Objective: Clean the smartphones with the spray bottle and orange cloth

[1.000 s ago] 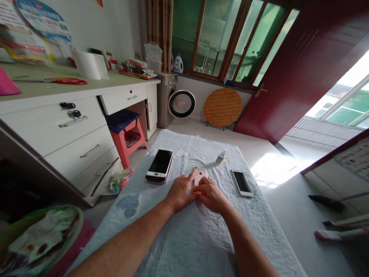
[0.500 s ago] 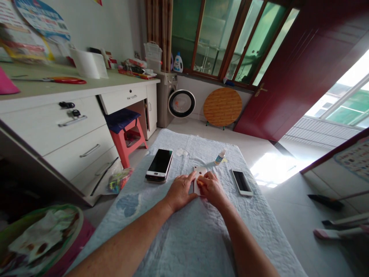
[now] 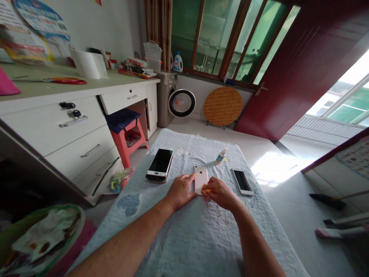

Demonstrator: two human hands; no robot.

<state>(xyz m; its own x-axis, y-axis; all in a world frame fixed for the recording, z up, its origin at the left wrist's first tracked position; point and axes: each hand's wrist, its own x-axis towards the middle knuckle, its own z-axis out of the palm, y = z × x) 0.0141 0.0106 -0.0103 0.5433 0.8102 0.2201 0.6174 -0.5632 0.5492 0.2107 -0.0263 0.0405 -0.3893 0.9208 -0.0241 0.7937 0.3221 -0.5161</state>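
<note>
A pinkish phone (image 3: 201,175) lies back side up on the cloth-covered table (image 3: 184,234). My left hand (image 3: 181,191) grips its left edge between thumb and fingers. Pinched in my right hand (image 3: 220,193) is an orange cloth (image 3: 205,189), pressed on the phone's lower right part. A stack of phones, the top one white with a black screen (image 3: 161,161), sits to the left. Another white phone (image 3: 243,182) lies screen up at the right. Behind my right hand stands a small spray bottle (image 3: 220,156).
A waste bin (image 3: 83,234) with used tissues is at the lower left. A red stool (image 3: 123,148) stands under the white desk (image 3: 121,86). Beyond the table are a washing machine (image 3: 165,100) with its door open and a round wooden tabletop (image 3: 223,105).
My right hand and the orange cloth have moved down and right over the phone's back, showing more of it. My left hand has stayed at the phone's left edge.
</note>
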